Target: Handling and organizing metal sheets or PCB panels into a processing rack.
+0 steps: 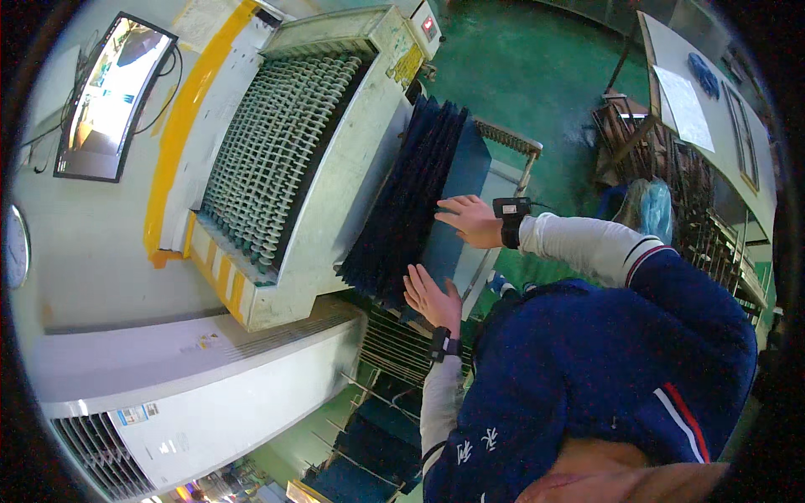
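Though thin, dark blue panels (417, 180), dense and uneven-edged.

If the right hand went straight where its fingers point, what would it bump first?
Probably the row of dark blue panels; the right hand may already be touching them, though depth is unclear.

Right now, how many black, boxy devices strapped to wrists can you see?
2. One black, boxy device sits just behind the left hand, another just behind the right hand.
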Action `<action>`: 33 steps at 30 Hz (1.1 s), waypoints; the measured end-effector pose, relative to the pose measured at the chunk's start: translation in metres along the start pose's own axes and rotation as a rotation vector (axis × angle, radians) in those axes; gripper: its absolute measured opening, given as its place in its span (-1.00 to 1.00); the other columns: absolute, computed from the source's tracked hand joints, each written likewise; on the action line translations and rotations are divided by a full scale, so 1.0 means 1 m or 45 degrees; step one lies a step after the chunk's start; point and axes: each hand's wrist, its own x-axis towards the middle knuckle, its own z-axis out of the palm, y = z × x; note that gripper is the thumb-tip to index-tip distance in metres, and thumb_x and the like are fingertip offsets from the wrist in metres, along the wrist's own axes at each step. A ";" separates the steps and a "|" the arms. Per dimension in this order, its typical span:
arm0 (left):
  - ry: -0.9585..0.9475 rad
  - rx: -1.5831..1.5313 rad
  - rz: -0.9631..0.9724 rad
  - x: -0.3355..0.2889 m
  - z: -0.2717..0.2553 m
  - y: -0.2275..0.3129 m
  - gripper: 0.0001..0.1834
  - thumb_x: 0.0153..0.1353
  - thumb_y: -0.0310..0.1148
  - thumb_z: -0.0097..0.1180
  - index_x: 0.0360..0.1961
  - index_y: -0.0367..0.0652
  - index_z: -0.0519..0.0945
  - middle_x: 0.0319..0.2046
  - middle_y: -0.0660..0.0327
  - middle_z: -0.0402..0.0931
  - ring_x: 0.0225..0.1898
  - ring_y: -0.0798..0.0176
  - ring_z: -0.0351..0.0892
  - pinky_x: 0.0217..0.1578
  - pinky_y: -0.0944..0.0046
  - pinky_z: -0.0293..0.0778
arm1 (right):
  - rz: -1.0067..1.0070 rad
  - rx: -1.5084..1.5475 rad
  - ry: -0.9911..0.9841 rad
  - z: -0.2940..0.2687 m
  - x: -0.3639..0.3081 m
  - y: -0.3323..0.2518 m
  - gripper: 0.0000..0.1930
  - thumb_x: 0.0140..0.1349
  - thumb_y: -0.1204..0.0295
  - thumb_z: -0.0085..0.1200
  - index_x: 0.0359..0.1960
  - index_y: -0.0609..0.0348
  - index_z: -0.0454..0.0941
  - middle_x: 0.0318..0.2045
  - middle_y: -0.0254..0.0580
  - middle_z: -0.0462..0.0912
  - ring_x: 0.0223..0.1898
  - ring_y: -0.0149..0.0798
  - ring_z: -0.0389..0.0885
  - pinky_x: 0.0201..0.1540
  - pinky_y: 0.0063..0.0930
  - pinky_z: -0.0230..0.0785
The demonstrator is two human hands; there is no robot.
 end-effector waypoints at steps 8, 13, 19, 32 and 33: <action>-0.067 -0.097 -0.030 0.008 -0.007 0.002 -0.23 -0.03 -0.28 0.17 0.20 -0.28 0.16 0.25 0.12 0.04 0.26 -0.05 -0.02 0.21 -0.09 -0.10 | -0.144 -0.172 -0.039 0.000 0.008 0.009 -0.41 -0.27 0.54 0.11 -0.02 0.06 0.41 0.12 -0.18 0.31 0.11 -0.12 0.30 0.11 -0.21 0.13; -0.068 -0.146 -0.024 0.015 -0.007 0.005 -0.24 -0.03 -0.29 0.15 0.21 -0.27 0.14 0.25 0.12 0.05 0.26 -0.04 -0.01 0.22 -0.12 -0.14 | -0.190 -0.080 0.052 -0.006 0.024 0.019 -0.51 -0.29 0.52 0.11 -0.15 0.09 0.47 -0.14 -0.22 0.43 -0.01 -0.14 0.36 0.06 -0.23 0.16; -0.007 -0.114 -0.128 0.023 0.004 0.008 -0.31 0.03 -0.29 0.10 0.20 -0.27 0.19 0.24 0.10 0.09 0.27 -0.04 -0.01 0.22 -0.13 -0.15 | -0.352 -0.009 -0.043 -0.003 0.049 0.038 -0.65 -0.28 0.49 0.14 -0.32 0.12 0.44 -0.32 -0.23 0.39 -0.14 -0.18 0.38 0.03 -0.26 0.17; 0.218 0.260 -0.272 0.027 0.040 0.045 -0.31 -0.05 -0.09 0.06 0.10 -0.30 0.35 0.17 0.05 0.19 0.16 -0.09 0.16 0.10 -0.08 0.14 | -0.577 0.077 -0.003 -0.007 0.059 0.082 -0.88 -0.26 0.37 0.08 -0.62 0.01 0.41 -0.44 -0.33 0.32 -0.33 -0.30 0.35 -0.28 -0.42 0.27; 0.180 0.270 -0.307 0.024 0.042 0.049 -0.31 -0.03 -0.11 0.07 0.11 -0.30 0.33 0.16 0.05 0.19 0.16 -0.09 0.15 0.10 -0.08 0.13 | -0.544 0.066 0.016 -0.007 0.057 0.082 -0.88 -0.25 0.36 0.07 -0.62 0.00 0.41 -0.44 -0.34 0.32 -0.33 -0.30 0.35 -0.28 -0.42 0.27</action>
